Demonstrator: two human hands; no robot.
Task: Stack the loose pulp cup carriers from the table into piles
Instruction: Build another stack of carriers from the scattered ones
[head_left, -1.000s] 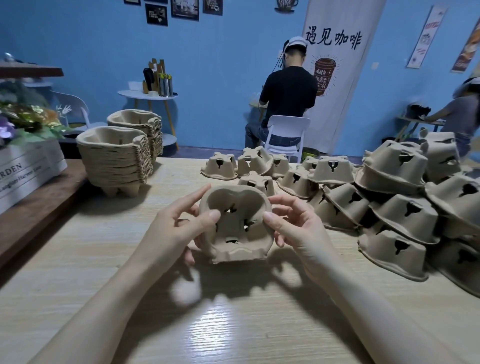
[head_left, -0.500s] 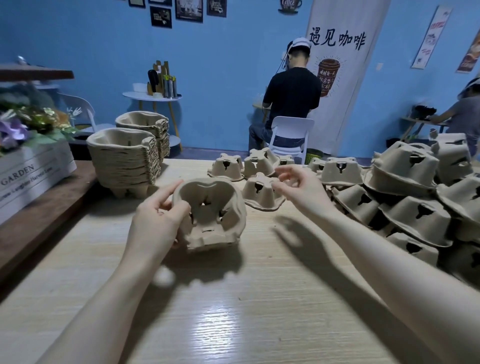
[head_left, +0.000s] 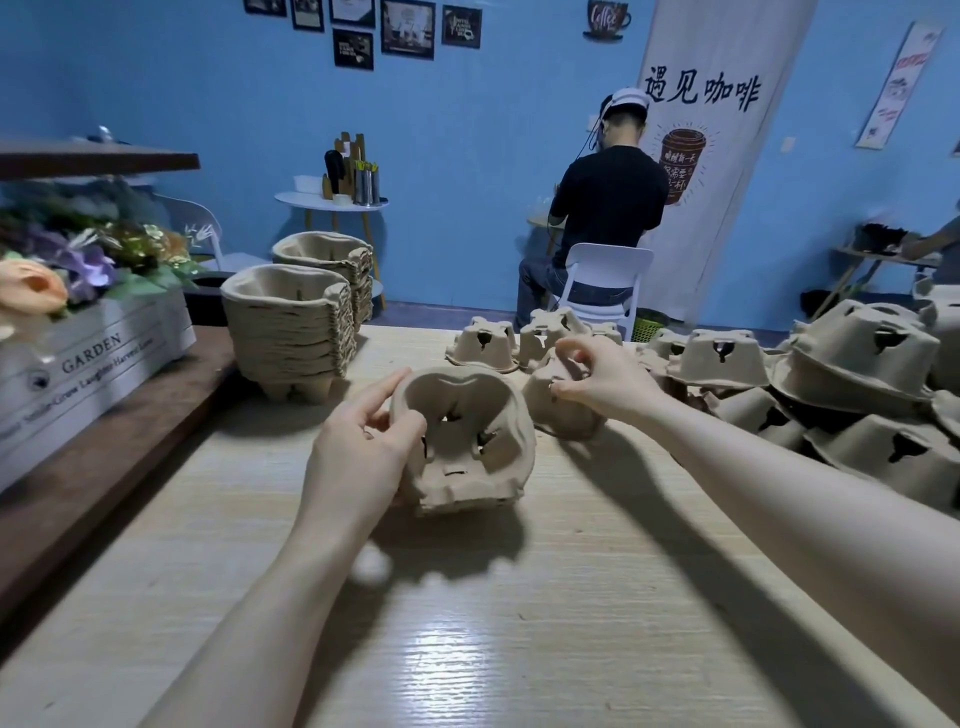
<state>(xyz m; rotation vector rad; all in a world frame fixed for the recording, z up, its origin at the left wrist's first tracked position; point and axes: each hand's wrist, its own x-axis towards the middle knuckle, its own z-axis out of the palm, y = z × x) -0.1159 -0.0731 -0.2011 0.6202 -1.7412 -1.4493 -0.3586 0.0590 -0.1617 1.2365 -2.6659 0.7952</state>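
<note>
My left hand (head_left: 358, 452) grips a small nested bunch of pulp cup carriers (head_left: 467, 447) by its left rim, open side tilted toward me, just above the wooden table (head_left: 519, 623). My right hand (head_left: 597, 376) has its fingers curled onto an upside-down loose carrier (head_left: 558, 410) right behind that bunch. Several more loose carriers (head_left: 717, 358) lie upside down behind and in a heap (head_left: 857, 410) at the right. Two tall finished piles (head_left: 288, 332) stand at the table's back left.
A white "GARDEN" flower box (head_left: 88, 364) sits on a dark wooden ledge (head_left: 104, 467) along the left. A person sits on a white chair (head_left: 602, 280) with their back to me beyond the table. A small round table (head_left: 332, 202) stands by the blue wall.
My right hand let go of the held bunch, reached forward and came down onto a loose carrier. My left hand carried the bunch a little to the left.
</note>
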